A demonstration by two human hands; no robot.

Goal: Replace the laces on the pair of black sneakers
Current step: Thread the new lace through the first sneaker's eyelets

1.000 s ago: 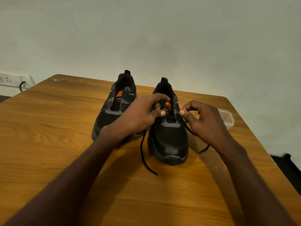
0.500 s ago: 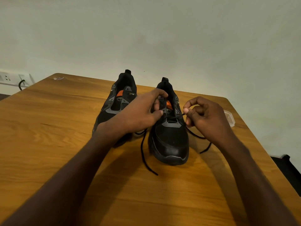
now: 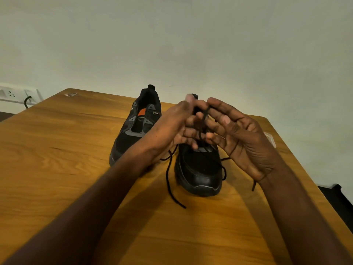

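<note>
Two black sneakers stand toe-toward-me on the wooden table. The left sneaker has bare eyelets and an orange tongue patch. A black lace is threaded through the right sneaker. Both hands are raised over that shoe's tongue. My left hand pinches the lace where it rises between the fingertips. My right hand faces me palm-first with straight, spread fingers, its tips touching the lace. One loose lace end trails on the table in front. The other shows by my right wrist.
A clear plastic container sits behind my right hand near the table's right edge. A wall socket with a black plug is at far left. A small scrap lies on the far left corner. The wall is close behind.
Both hands rose from the eyelets and drew the lace upward. My right hand turned palm toward me and its fingers straightened out of the earlier pinch.
</note>
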